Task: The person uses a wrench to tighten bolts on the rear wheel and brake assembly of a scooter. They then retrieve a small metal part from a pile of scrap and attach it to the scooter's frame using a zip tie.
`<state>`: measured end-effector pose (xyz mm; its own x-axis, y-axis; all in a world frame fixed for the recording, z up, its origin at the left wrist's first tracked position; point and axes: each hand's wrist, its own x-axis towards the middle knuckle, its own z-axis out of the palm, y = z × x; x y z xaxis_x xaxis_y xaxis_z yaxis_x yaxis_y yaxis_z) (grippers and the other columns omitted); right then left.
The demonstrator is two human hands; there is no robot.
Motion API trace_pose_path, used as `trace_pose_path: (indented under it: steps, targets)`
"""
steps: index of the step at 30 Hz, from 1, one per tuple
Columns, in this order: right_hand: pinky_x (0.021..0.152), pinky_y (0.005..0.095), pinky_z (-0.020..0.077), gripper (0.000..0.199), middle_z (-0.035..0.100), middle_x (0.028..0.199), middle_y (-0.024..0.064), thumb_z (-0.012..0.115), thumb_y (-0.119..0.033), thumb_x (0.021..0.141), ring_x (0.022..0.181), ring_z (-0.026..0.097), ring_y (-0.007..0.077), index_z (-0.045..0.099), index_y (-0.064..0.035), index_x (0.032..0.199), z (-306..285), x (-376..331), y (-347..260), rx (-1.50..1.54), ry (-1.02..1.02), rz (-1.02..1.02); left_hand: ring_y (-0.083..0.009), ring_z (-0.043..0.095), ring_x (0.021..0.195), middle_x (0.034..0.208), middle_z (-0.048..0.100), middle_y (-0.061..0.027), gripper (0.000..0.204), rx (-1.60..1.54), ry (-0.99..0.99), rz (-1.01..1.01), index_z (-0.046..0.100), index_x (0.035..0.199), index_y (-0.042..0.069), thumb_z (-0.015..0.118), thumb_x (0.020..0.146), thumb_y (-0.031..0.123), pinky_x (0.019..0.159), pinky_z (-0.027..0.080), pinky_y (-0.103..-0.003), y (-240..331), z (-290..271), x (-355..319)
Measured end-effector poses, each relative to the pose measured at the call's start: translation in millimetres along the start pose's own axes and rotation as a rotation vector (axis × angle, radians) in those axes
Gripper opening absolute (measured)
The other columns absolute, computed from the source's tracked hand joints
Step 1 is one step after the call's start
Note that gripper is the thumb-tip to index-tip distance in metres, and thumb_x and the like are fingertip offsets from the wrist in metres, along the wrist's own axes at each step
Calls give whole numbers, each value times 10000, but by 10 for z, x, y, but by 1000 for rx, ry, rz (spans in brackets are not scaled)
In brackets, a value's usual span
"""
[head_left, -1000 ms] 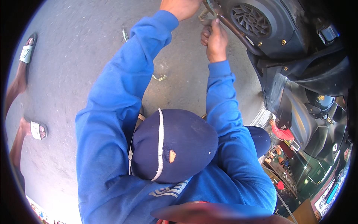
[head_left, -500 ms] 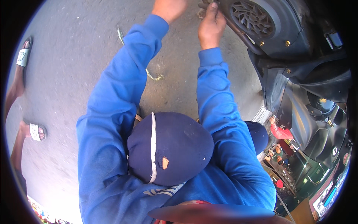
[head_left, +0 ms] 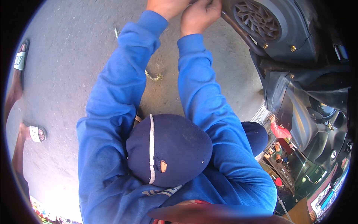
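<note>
Both arms, in blue sleeves, reach to the top edge of the view. My left hand (head_left: 168, 7) is cut off by that edge, so its fingers are hidden. Close against it on the right is my right hand (head_left: 200, 17), its fingers curled and closed; whatever they grip is hidden. Just right of this hand runs a dark tube (head_left: 238, 33) along the underside of a black motor scooter. The scooter's round finned cover (head_left: 257, 20) has gold-coloured bolts (head_left: 293, 48) below it.
Grey pavement (head_left: 74, 74) lies beneath, with a pale scrap strip (head_left: 153, 76) on it. A bystander's sandalled foot (head_left: 35, 133) stands at left, another above it. My dark-blue knee (head_left: 169, 149) is bent in front. At right, a person in a red sleeve (head_left: 279, 131) is near another dark scooter (head_left: 317, 138).
My right hand has shifted left, away from the scooter's tube, and now meets my left hand. The left hand has moved slightly. The view has shifted a little.
</note>
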<state>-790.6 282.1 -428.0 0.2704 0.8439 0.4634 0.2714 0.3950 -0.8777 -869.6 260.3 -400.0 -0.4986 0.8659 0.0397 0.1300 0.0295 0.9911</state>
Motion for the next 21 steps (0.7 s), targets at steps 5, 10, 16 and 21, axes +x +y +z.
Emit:
trace_pose_path:
  steps: [5, 10, 16, 21]
  targets:
    - [675, 241, 470, 199, 652, 925, 71, 554, -50, 930, 800, 591, 122, 611, 67, 1081, 2, 37, 72, 193, -17, 267, -254, 681, 607, 663, 660, -215, 208, 20, -61, -10, 691, 780, -50, 676, 727, 150, 586, 523, -370, -9, -7, 67]
    - [669, 236, 463, 154, 624, 866, 35, 577, -64, 906, 750, 575, 130, 622, 35, 1015, -97, 3, 13, 579, -66, 458, -247, 677, 590, 662, 662, -210, 209, -9, -1, 27, 692, 780, -43, 683, 737, 161, 579, 521, -366, 47, 76, 106]
    - [722, 271, 471, 157, 656, 880, 66, 592, -76, 890, 780, 594, 151, 652, 54, 955, -34, 13, -39, 333, 9, 287, -156, 650, 657, 713, 698, -130, 183, -302, -180, -51, 698, 823, -49, 651, 840, 128, 631, 521, -326, 58, 64, 87]
    - [745, 283, 478, 182, 684, 927, 109, 592, -72, 889, 824, 613, 167, 671, 77, 959, -72, 7, -33, 230, 30, 265, -128, 622, 737, 811, 704, -105, 193, -326, -292, -51, 689, 941, -53, 623, 881, 118, 701, 509, -294, -69, 31, 40]
